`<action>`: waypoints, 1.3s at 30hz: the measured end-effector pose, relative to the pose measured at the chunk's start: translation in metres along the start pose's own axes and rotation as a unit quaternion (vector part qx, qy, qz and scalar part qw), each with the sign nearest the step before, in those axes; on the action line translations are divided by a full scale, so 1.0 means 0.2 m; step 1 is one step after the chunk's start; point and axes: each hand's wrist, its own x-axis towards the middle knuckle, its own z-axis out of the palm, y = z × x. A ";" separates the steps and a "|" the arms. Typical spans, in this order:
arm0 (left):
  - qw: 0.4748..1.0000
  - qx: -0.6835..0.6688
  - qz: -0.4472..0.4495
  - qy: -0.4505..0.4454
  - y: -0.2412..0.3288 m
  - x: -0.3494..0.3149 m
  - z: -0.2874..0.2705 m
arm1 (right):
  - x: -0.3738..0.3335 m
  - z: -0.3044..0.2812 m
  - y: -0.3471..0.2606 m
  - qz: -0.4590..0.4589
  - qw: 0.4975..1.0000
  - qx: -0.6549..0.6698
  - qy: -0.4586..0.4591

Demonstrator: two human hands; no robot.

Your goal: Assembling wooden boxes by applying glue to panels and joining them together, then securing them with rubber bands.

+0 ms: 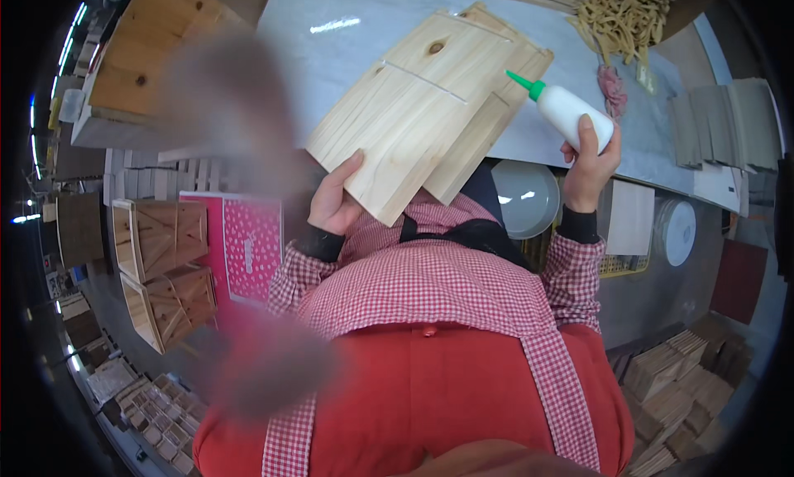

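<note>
My left hand [333, 202] is closed on the near left edge of a pale wooden board [405, 105], which lies at a slant with its near end jutting past the table edge. Two narrow grooves with whitish lines cross its face, and a dark knot shows near the far end. Under it, offset to the right, is a second wooden board [467, 150]. My right hand [591, 167] grips a white glue bottle [571, 117] with a green nozzle. The nozzle tip points left, over the right part of the boards; whether it touches them I cannot tell.
Yellowish bands [624, 18] are heaped at the far right of the white table [322, 51], near a pink cloth [612, 91]. Grey boards [728, 125] stand at the right. A large wooden piece [157, 47] is at the left. A round grey tub [525, 197] sits below the table edge.
</note>
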 end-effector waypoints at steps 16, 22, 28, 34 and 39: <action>0.999 0.026 0.000 0.033 0.01 -0.02 0.02 | 0.32 0.09 0.21 -0.007 0.996 -0.003 0.089; 1.000 0.019 0.007 0.011 0.03 0.00 0.03 | 0.15 0.10 0.10 0.003 1.000 0.021 0.014; 1.000 -0.003 0.020 0.006 0.05 0.03 0.06 | -0.07 0.12 0.02 0.020 0.998 0.024 -0.059; 0.999 0.007 0.035 -0.036 0.07 0.08 0.07 | -0.29 0.16 -0.12 0.024 0.992 0.007 -0.124; 0.997 -0.019 0.045 -0.054 0.07 0.11 0.05 | -0.45 0.15 -0.16 -0.010 0.977 -0.010 -0.212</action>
